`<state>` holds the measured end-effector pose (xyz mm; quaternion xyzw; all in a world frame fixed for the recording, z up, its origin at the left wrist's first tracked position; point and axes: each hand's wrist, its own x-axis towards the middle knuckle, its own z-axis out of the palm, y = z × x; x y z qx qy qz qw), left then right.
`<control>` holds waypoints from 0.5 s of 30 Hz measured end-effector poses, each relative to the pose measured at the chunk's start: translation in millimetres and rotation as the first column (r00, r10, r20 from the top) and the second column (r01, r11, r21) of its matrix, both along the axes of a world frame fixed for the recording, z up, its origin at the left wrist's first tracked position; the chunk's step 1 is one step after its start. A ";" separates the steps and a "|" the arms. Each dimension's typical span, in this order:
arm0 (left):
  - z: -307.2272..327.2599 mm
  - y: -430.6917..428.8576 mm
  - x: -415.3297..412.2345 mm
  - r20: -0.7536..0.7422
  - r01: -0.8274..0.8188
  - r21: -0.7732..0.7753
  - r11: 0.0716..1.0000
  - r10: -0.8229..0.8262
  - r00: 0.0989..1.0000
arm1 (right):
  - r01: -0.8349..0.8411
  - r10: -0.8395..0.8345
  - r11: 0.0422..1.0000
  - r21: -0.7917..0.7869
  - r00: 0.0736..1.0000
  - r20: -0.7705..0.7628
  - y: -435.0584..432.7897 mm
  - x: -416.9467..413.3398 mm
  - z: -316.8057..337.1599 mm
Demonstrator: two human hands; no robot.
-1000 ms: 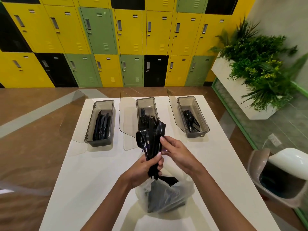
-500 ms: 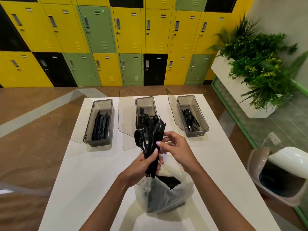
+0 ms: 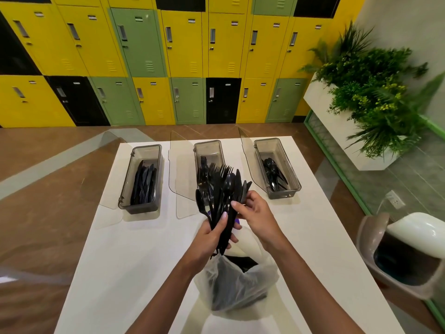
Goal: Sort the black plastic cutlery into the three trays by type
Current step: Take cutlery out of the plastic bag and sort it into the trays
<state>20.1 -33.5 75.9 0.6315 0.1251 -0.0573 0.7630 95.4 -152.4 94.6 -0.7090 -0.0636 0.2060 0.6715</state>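
My left hand (image 3: 209,239) grips a mixed bunch of black cutlery (image 3: 222,189) upright above a clear plastic bag (image 3: 231,288) that holds more black pieces. My right hand (image 3: 254,209) pinches pieces at the right side of that bunch, near the knife tips. Three grey trays stand across the far side of the white table (image 3: 134,261): the left tray (image 3: 125,186) holds knives, the middle tray (image 3: 218,147) holds forks, the right tray (image 3: 292,179) holds spoons. Each tray's clear lid stands open at its left.
A swing-lid bin (image 3: 407,254) stands by the table's right edge. A white planter with green plants (image 3: 366,97) is at the far right. Coloured lockers (image 3: 183,59) line the wall beyond the table.
The bunch has risen slightly toward the trays. My right hand has slid up the right side of it and closed its fingers on pieces there.
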 end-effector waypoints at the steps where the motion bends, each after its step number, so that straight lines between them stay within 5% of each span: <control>1: 0.4 -1.6 0.2 0.005 -0.016 -0.002 1.000 0.016 1.000 | 0.011 -0.011 1.000 0.002 1.000 -0.001 0.3 0.0 0.4; 8: -3.3 -7.4 4.0 -0.009 -0.178 0.020 0.984 0.178 0.984 | 0.052 -0.052 0.998 0.023 0.999 0.007 -1.2 1.6 2.8; 15: -9.6 -4.6 2.2 -0.030 -0.172 -0.017 0.985 0.171 0.985 | 0.052 -0.053 0.998 -0.020 0.995 -0.086 -2.1 8.3 0.2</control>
